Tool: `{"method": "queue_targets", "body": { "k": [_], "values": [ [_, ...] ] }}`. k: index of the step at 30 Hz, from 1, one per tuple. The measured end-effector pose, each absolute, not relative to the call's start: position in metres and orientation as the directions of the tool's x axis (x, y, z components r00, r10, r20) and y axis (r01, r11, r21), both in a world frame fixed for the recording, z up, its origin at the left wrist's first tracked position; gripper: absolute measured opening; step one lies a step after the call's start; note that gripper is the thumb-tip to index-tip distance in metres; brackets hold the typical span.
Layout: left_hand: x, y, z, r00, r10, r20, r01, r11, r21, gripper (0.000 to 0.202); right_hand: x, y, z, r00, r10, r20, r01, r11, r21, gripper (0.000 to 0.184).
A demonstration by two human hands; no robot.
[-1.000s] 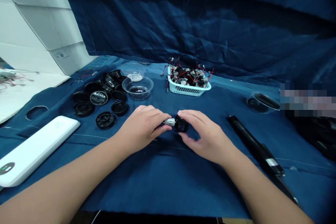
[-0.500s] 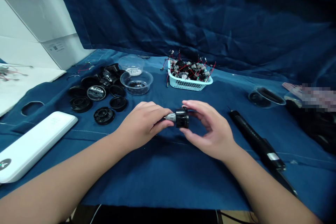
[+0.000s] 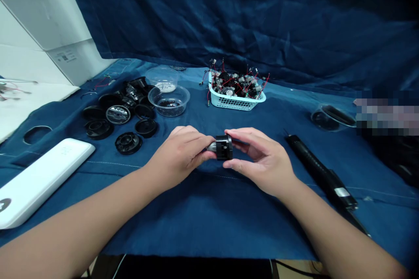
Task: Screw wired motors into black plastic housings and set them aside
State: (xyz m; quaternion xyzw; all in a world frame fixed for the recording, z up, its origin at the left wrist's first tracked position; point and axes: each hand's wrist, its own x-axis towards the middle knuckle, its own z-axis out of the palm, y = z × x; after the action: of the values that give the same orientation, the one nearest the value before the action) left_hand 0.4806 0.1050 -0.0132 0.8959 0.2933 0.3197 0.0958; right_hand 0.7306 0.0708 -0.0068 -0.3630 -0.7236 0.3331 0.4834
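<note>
Above the middle of the blue cloth, my left hand (image 3: 183, 152) pinches a small silver motor (image 3: 211, 146) between thumb and fingers. The motor lies sideways and its right end meets a black round plastic housing (image 3: 224, 148); how deep it sits inside cannot be made out. Curled around the housing's right rim, my right hand (image 3: 266, 161) has its thumb below and fingers above, gripping it. Behind the hands stands a light blue basket (image 3: 236, 103) heaped with motors and red wires.
Black round plastic parts (image 3: 128, 143) lie in a cluster at left, near two clear bowls (image 3: 169, 111) with small pieces. A white power bank (image 3: 49, 178) rests at front left. At right are a black electric screwdriver (image 3: 316, 168) and a clear container (image 3: 332, 118). A person's sleeve shows at far right.
My left fingers are closer to the black housing, and less of the motor shows between them. The housing has turned slightly in my hands. The view has shifted a little.
</note>
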Motion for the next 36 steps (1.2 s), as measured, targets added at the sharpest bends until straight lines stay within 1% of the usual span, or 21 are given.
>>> {"method": "queue_targets", "body": {
  "k": [3, 5, 8, 9, 11, 13, 14, 16, 17, 18, 19, 20, 22, 24, 26, 28, 30, 31, 33, 35, 36],
  "values": [
    [0.482, 0.103, -0.015, 0.615, 0.595, 0.517, 0.473, -0.803, 0.362, 0.032, 0.726, 0.07, -0.009, -0.211, 0.9, 0.382, 0.106, 0.409, -0.906, 0.052],
    [0.484, 0.103, -0.017, 0.61, 0.592, 0.526, 0.459, -0.806, 0.374, 0.031, 0.723, 0.069, -0.009, -0.174, 0.937, 0.302, 0.06, 0.316, -0.947, 0.052],
    [0.488, 0.104, -0.018, 0.606, 0.608, 0.513, 0.436, -0.793, 0.425, 0.028, 0.721, 0.069, -0.009, -0.128, 0.98, 0.155, 0.074, 0.165, -0.983, 0.053],
    [0.489, 0.105, -0.018, 0.607, 0.624, 0.492, 0.441, -0.779, 0.445, 0.026, 0.721, 0.07, -0.008, -0.117, 0.984, 0.133, 0.082, 0.143, -0.986, 0.053],
    [0.488, 0.107, -0.015, 0.609, 0.659, 0.44, 0.471, -0.748, 0.469, 0.024, 0.722, 0.072, -0.005, -0.115, 0.976, 0.184, 0.115, 0.197, -0.974, 0.049],
    [0.485, 0.11, -0.01, 0.603, 0.682, 0.414, 0.491, -0.727, 0.481, 0.024, 0.725, 0.074, -0.001, -0.14, 0.925, 0.352, 0.239, 0.377, -0.895, 0.044],
    [0.483, 0.11, -0.008, 0.6, 0.684, 0.415, 0.483, -0.723, 0.494, 0.031, 0.726, 0.074, 0.001, -0.172, 0.877, 0.448, 0.338, 0.48, -0.81, 0.044],
    [0.479, 0.111, -0.005, 0.599, 0.67, 0.438, 0.44, -0.733, 0.519, 0.06, 0.728, 0.073, 0.004, -0.276, 0.762, 0.586, 0.51, 0.633, -0.583, 0.054],
    [0.478, 0.11, -0.005, 0.613, 0.649, 0.451, 0.415, -0.75, 0.515, 0.071, 0.729, 0.072, 0.005, -0.328, 0.713, 0.62, 0.549, 0.678, -0.489, 0.062],
    [0.478, 0.109, -0.005, 0.635, 0.621, 0.461, 0.396, -0.773, 0.495, 0.077, 0.729, 0.071, 0.004, -0.366, 0.675, 0.64, 0.556, 0.71, -0.431, 0.07],
    [0.479, 0.107, -0.006, 0.655, 0.591, 0.471, 0.382, -0.797, 0.468, 0.078, 0.728, 0.07, 0.003, -0.385, 0.654, 0.652, 0.543, 0.731, -0.413, 0.077],
    [0.481, 0.105, -0.007, 0.668, 0.568, 0.481, 0.372, -0.815, 0.445, 0.073, 0.727, 0.069, 0.001, -0.382, 0.645, 0.662, 0.517, 0.743, -0.425, 0.082],
    [0.485, 0.101, -0.009, 0.651, 0.555, 0.518, 0.354, -0.825, 0.44, 0.056, 0.724, 0.067, -0.003, -0.325, 0.655, 0.682, 0.441, 0.743, -0.504, 0.089],
    [0.488, 0.097, -0.011, 0.539, 0.602, 0.589, 0.341, -0.796, 0.501, 0.045, 0.722, 0.066, -0.006, -0.239, 0.691, 0.682, 0.349, 0.717, -0.604, 0.092],
    [0.489, 0.095, -0.011, 0.393, 0.65, 0.65, 0.28, -0.758, 0.589, 0.041, 0.721, 0.066, -0.005, -0.206, 0.731, 0.65, 0.333, 0.677, -0.656, 0.086],
    [0.49, 0.093, -0.01, 0.315, 0.663, 0.68, 0.18, -0.745, 0.642, 0.042, 0.721, 0.067, -0.004, -0.25, 0.744, 0.619, 0.429, 0.658, -0.618, 0.07],
    [0.491, 0.092, -0.009, 0.328, 0.633, 0.701, 0.142, -0.767, 0.625, 0.042, 0.721, 0.069, -0.003, -0.34, 0.709, 0.617, 0.519, 0.689, -0.506, 0.055],
    [0.491, 0.091, -0.009, 0.35, 0.609, 0.711, 0.154, -0.787, 0.598, 0.042, 0.721, 0.07, -0.003, -0.381, 0.682, 0.624, 0.533, 0.714, -0.454, 0.053],
    [0.493, 0.088, -0.009, 0.387, 0.573, 0.723, 0.2, -0.817, 0.541, 0.044, 0.721, 0.072, -0.005, -0.439, 0.64, 0.631, 0.524, 0.753, -0.398, 0.053],
    [0.495, 0.085, -0.009, 0.404, 0.573, 0.713, 0.228, -0.818, 0.528, 0.046, 0.72, 0.072, -0.008, -0.467, 0.635, 0.616, 0.523, 0.76, -0.387, 0.048],
    [0.496, 0.083, -0.009, 0.401, 0.59, 0.701, 0.229, -0.805, 0.547, 0.045, 0.72, 0.071, -0.009, -0.476, 0.642, 0.601, 0.53, 0.755, -0.387, 0.043]
  ]
}}
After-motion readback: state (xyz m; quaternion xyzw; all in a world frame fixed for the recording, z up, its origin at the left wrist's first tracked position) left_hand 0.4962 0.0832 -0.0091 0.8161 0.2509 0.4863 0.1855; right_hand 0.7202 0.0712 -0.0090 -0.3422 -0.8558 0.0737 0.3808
